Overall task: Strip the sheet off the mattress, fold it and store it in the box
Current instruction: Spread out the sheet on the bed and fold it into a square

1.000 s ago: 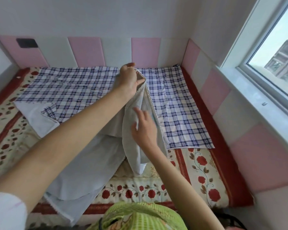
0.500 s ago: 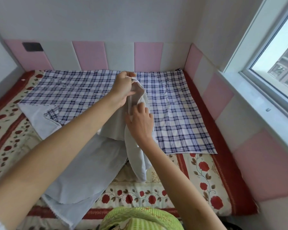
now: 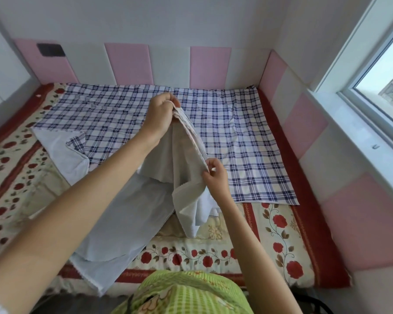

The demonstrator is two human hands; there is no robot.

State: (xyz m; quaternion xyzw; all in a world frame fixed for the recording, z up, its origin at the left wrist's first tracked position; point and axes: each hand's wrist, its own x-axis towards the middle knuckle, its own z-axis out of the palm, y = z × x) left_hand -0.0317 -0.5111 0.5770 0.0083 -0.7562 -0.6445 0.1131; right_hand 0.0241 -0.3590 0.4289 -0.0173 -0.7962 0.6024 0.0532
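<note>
The blue-and-white plaid fabric sheet (image 3: 236,143) lies on the far half of the bed. Its flat part has its long axis from 9 to 3 o'clock. Between your hands, a lifted edge runs from 11 o'clock down to 5 o'clock and shows the pale grey-white underside. From that edge the cloth hangs in a loose fold, then trails flat toward 7 o'clock as far as the near edge of the bed.

Your left grip (image 3: 161,114) is clenched on the top of the lifted edge, fingers curled over it. Your right grip (image 3: 213,175) pinches the same edge lower down, thumb against fingertips.

The sheet's far edge lies against the wall at 12 o'clock, and its right edge lies beside the red border at 3 o'clock. The near right corner lies flat at 4 o'clock. At 9 o'clock a corner is turned over, white side up.

Under it is the cream mattress with red roses and a red border (image 3: 281,234). It is bare at 4 to 5 o'clock and again at 8 to 9 o'clock.

Pink and white padded wall panels (image 3: 127,62) close in the bed at 12 and 3 o'clock. A white-framed window (image 3: 383,71) stands at 2 o'clock above its white sill (image 3: 349,137). Your green checked garment (image 3: 184,293) is at 6 o'clock.
</note>
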